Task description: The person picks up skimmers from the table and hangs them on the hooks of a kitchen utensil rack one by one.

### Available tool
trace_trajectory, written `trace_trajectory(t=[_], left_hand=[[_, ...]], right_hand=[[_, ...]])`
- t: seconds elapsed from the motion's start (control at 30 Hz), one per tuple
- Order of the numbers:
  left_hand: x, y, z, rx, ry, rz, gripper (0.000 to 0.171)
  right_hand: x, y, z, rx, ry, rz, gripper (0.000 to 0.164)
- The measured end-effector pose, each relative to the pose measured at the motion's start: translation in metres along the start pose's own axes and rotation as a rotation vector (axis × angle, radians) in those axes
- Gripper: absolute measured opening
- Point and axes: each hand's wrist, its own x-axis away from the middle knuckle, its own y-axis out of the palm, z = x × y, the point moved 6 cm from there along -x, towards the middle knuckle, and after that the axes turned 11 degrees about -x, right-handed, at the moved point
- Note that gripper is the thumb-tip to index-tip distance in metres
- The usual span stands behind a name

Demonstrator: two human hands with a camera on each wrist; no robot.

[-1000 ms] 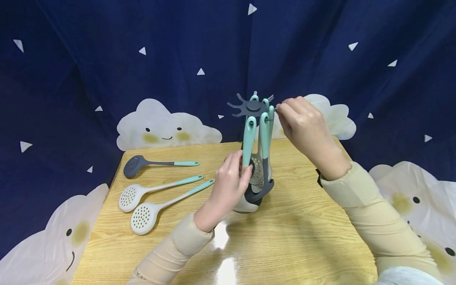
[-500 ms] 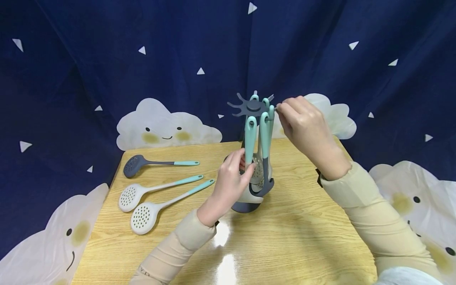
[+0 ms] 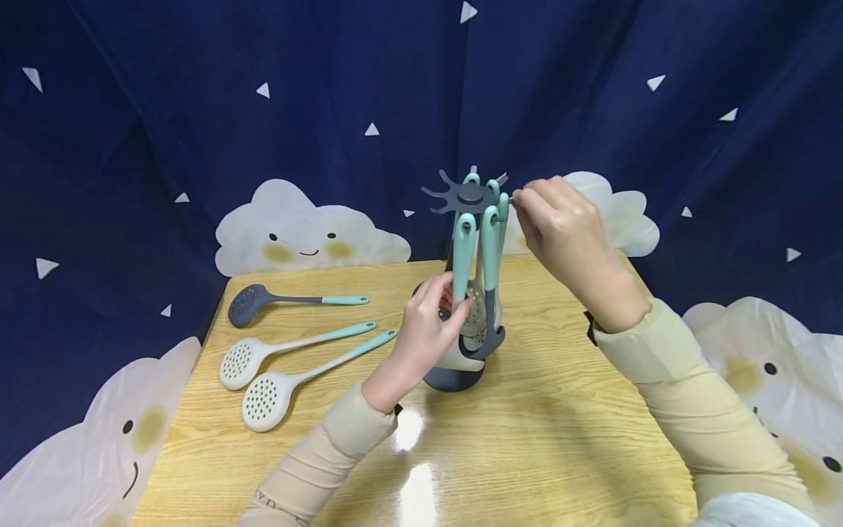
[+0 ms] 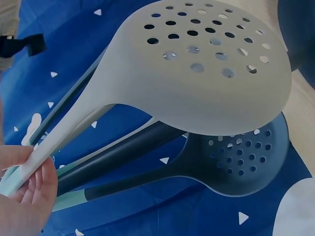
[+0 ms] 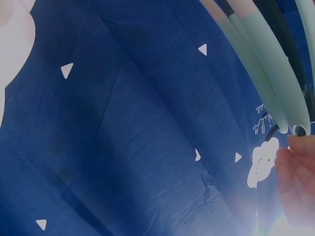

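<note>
A dark utensil rack (image 3: 470, 195) with hooked arms stands upright on the table, teal-handled utensils hanging round it. My left hand (image 3: 424, 322) pinches the lower handle of a white skimmer, just below its teal grip (image 3: 463, 252). The left wrist view shows the white skimmer's (image 4: 197, 83) perforated head large and near, with the thumb and fingers of that hand (image 4: 29, 196) on its stem. A dark skimmer (image 4: 246, 152) hangs beyond it. My right hand (image 3: 560, 230) pinches the tip of a rack arm. In the right wrist view, the fingertips (image 5: 295, 147) are beside a teal handle's hole.
On the table's (image 3: 560, 424) left side lie a dark skimmer (image 3: 246, 306) and two white skimmers (image 3: 238, 364) (image 3: 266, 400), handles pointing right. Behind the table hangs a dark blue curtain (image 3: 316, 88) with clouds and triangles.
My left hand has shifted slightly right and up, and the hanging handle it pinches has swung to stand more upright. The right hand stays on the rack arm.
</note>
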Motion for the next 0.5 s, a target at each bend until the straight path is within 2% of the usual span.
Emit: trace_trajectory(t=[0.17, 0.3, 0.4, 0.5], left_hand=[[0.0, 0.0, -0.003, -0.003, 0.041, 0.001, 0.028], [0.0, -0.004, -0.011, 0.009, 0.076, 0.017, 0.033], [0.003, -0.009, -0.023, -0.001, 0.084, 0.046, 0.033], [0.006, -0.013, -0.042, -0.044, 0.069, 0.067, 0.032]], right_hand=[[0.0, -0.001, -0.001, -0.002, 0.001, 0.003, 0.006], [0.0, -0.001, 0.0, -0.009, 0.002, 0.016, 0.006], [0.0, 0.0, 0.0, -0.008, 0.002, 0.015, 0.006], [0.0, 0.0, 0.0, -0.003, 0.0, 0.005, 0.006]])
